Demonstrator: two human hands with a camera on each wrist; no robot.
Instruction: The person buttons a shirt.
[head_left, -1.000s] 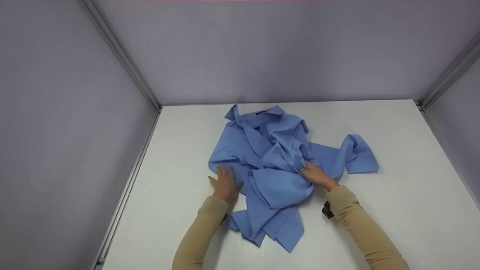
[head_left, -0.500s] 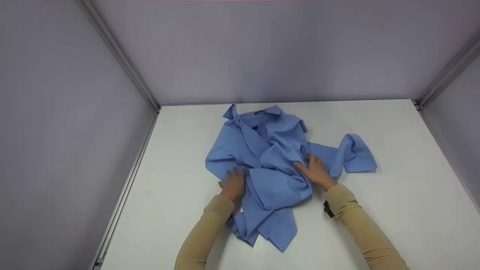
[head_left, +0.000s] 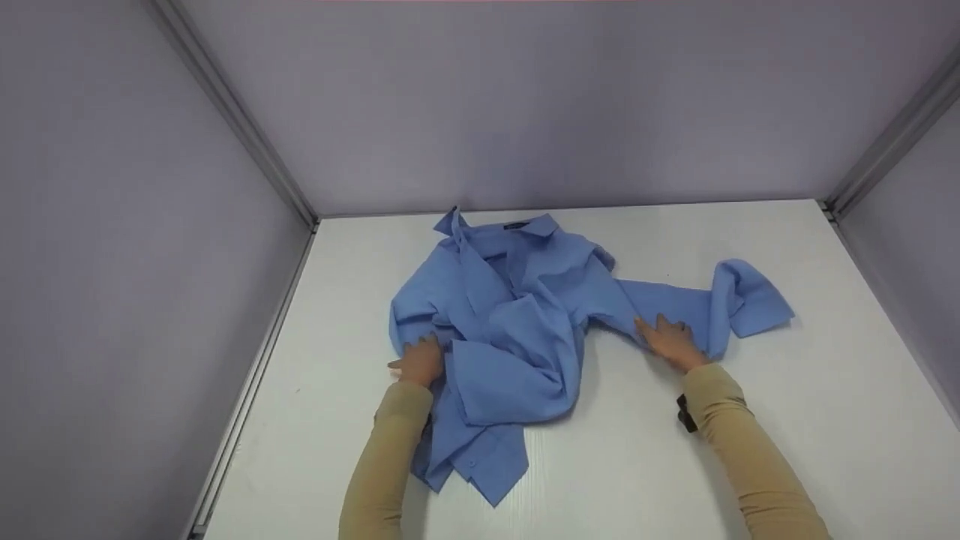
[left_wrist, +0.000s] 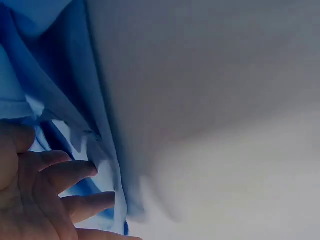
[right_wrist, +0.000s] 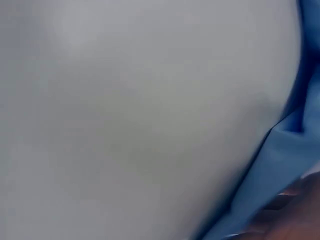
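A crumpled blue collared shirt [head_left: 517, 382] lies on the white table, collar at the far side and hem toward me. My left hand [head_left: 422, 361] grips its left part; in the left wrist view cloth lies at the thumb and first finger, while the other fingers [left_wrist: 75, 172] stretch loosely over it. At the right, my right hand [head_left: 671, 345] holds the near edge of the sleeve [head_left: 675, 296], which reaches out sideways and doubles over near its cuff. Only a blurred bit of the right hand [right_wrist: 295, 215] shows in the right wrist view, against blue cloth.
Grey panels stand behind the table [head_left: 300, 450] and along its left and right sides, with metal rails at the corners. The shirt's collar comes close to the back panel [head_left: 525, 112].
My right hand has let go of the shirt's middle and drawn the sleeve to the right. My left hand has shifted left with the cloth, and the hem has swung left too.
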